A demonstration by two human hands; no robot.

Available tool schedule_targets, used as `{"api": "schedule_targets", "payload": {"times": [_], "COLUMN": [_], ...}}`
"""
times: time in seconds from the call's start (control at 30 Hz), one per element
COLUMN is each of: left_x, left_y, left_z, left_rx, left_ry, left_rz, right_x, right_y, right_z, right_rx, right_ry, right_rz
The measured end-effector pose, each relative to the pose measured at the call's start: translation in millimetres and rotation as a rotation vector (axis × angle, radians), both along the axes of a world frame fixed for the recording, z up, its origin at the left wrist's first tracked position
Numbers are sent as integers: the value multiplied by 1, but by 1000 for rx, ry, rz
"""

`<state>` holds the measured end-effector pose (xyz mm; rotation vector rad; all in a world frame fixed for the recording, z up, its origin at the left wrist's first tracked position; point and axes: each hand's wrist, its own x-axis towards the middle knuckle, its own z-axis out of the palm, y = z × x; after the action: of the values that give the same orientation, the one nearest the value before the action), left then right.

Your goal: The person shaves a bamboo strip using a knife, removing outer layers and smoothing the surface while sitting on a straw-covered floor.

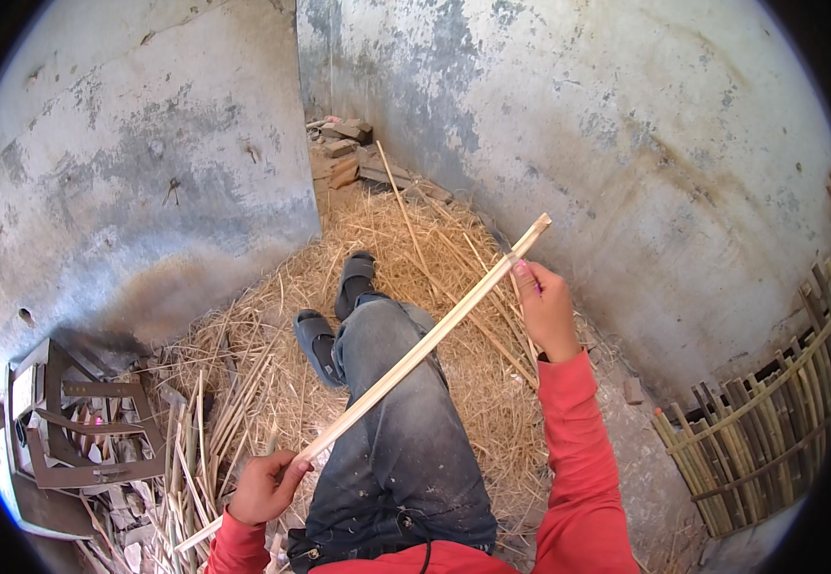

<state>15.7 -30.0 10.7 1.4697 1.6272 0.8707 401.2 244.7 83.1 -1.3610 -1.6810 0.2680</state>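
A long pale split bamboo strip (415,352) slants across my lap, from lower left up to the right. My left hand (267,486) is closed round its lower part, and the tail end pokes out past my wrist. Near the strip's upper end my right hand (547,311) is closed, thumb up, against its side. What looks like a narrow grey knife blade (502,243) crosses the strip there from my right fist; its handle is mostly hidden by the fingers. My legs in dark, dusty trousers (401,430) stretch out under the strip.
Straw-like shavings (473,383) cover the floor, with loose bamboo strips (404,206) on them. More strips (195,450) and a broken dark frame (90,421) lie at left. A bamboo-slat basket (760,445) stands right. Bricks (343,148) lie by the peeling walls (607,124).
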Motion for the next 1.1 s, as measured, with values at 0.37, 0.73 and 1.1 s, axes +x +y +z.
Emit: {"api": "schedule_targets", "payload": {"times": [0.37,0.73,1.1], "left_x": [3,2,15], "left_y": [7,11,19], "left_z": [12,6,13], "left_rx": [121,109,34], "left_ry": [215,135,-25], "left_rz": [-20,-50,-51], "right_x": [3,-16,-57], "right_y": [11,-2,-83], "right_z": [-14,-36,-50], "right_rx": [-12,137,38], "right_ry": [-148,-248,-264], "right_rz": [-202,-27,102]}}
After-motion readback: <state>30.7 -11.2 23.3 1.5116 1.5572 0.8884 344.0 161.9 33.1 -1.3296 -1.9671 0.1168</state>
